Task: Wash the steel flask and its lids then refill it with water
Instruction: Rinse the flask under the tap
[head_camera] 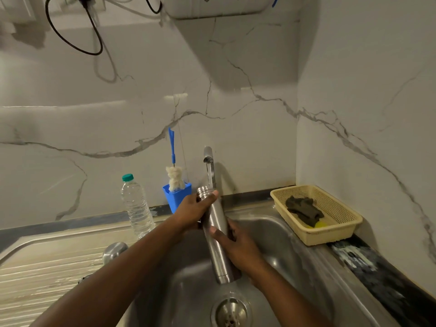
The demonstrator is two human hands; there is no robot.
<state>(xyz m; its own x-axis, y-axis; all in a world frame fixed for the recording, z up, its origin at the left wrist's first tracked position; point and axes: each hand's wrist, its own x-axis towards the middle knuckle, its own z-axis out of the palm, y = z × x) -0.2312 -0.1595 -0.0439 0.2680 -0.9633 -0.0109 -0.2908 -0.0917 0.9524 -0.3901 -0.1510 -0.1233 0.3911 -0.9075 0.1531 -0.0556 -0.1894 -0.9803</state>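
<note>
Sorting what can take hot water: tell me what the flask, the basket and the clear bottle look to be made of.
Flask: brushed stainless steel, judging by its grey satin sheen and threaded metal neck.
Basket: cream moulded plastic, with perforated mesh walls and a matte finish.
Clear bottle: thin transparent plastic, probably; ribbed body, teal screw cap.

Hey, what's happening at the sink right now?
A person is holding an open steel flask over the sink under the running tap. The left hand grips it near the threaded mouth, and the right hand holds the lower body. Water is running from the tap toward the mouth. A steel lid rests on the drainboard, and a bottle brush stands unused in its blue holder.
</note>
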